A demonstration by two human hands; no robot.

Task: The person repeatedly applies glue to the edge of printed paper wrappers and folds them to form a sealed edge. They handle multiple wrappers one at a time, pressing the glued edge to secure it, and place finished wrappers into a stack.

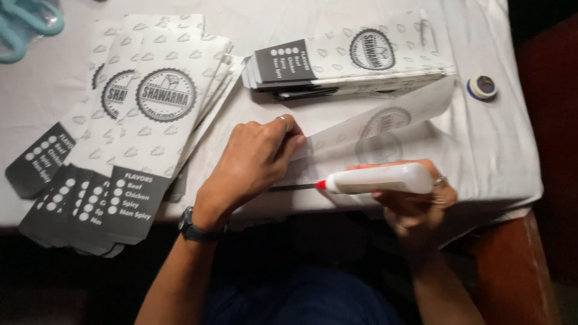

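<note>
My left hand (253, 162) presses its fingers on the near edge of a flat white printed paper sleeve (385, 123) lying on the table; a ring is on one finger and a dark watch on the wrist. My right hand (415, 201) grips a white glue bottle (379, 179) with a red nozzle. The nozzle points left, touching the sleeve's dark near edge just right of my left fingers.
A fanned pile of the same printed sleeves (138, 120) lies at the left. Another stack (349, 60) sits behind the sleeve. A small round cap (482, 86) rests at the right. Teal scissors handles (24, 24) show at the top left. A white cloth (506, 162) covers the table.
</note>
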